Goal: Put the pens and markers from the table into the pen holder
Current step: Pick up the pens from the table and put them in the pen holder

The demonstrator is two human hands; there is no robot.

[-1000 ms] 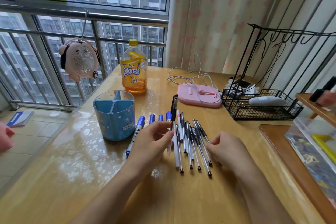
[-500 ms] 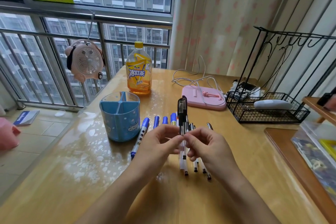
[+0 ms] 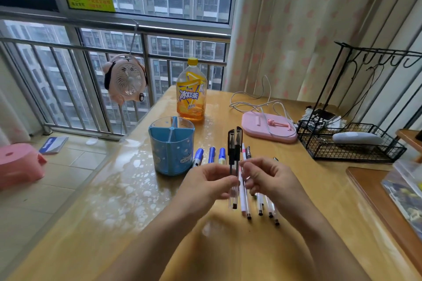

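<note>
- Your left hand [image 3: 205,183] pinches two black-capped pens [image 3: 234,162] upright by their clear barrels, caps up, above the table [image 3: 228,246].
- Your right hand [image 3: 271,178] has its fingertips closed beside those barrels; whether it grips them or the pink-and-white pen [image 3: 243,186] just behind cannot be told.
- The blue pen holder [image 3: 171,146], four compartments and all bare, stands near, to the left of your hands.
- Three blue-capped markers [image 3: 211,155] lie beside the holder; further clear pens [image 3: 265,205] lie under your right hand.
- Handling, as a judgement: the pens are light, stiff and smooth, so they may slip past each other. Hold them mid-barrel, not by the caps, which could pull off.
</note>
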